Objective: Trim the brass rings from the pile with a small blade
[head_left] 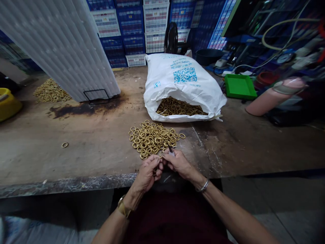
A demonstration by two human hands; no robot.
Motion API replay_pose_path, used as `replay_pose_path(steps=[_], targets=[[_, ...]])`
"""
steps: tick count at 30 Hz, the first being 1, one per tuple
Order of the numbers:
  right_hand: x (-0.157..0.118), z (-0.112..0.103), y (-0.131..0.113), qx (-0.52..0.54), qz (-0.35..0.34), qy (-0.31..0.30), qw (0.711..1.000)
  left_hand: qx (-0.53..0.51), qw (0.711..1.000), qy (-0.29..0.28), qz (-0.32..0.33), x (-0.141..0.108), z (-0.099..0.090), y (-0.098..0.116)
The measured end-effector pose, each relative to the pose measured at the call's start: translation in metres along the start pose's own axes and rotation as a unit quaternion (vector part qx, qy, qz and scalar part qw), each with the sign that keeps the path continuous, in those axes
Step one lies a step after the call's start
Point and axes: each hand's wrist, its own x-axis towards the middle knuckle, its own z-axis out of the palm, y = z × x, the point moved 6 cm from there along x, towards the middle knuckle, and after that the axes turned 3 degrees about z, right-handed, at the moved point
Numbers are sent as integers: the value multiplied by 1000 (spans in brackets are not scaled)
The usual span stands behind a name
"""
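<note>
My left hand (150, 170) is closed, pinching a brass-coloured ring (160, 155) at the table's front edge; another ring seems tucked lower in its fingers. My right hand (179, 163) meets it from the other side, fingertips at the same ring. A small tool with a dark tip and pale body (171, 151) sticks up from the right hand's grip; its exact kind is unclear. Just beyond both hands lies a loose pile of brass-coloured rings (152, 137). Behind the pile, a white woven sack (165, 74) lies on its side, its torn mouth showing many darker rings (180, 106).
One stray ring (65, 145) lies on the wooden table (101, 145) at left. A second ring heap (52, 90) sits behind a tall white corrugated panel (86, 51) in a black wire stand. A green tray (240, 86) and a pink bottle (274, 98) stand at right.
</note>
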Motion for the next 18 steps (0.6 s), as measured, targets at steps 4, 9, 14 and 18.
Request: replay_pose_path(steps=[4,9,14,18], targets=[[1,-3,0,-56,-24,23,998,-10,1000,7,2,1,-1,-2],[-6,-5,-10,-298,-136,70,942,22,997,65,20,0,-7,-3],[-12,6,-4,-424,-155,11,892,94,991,80,58,-2,-9,0],[-12,8,-3,-470,-162,16,868,139,984,88,64,-3,-11,1]])
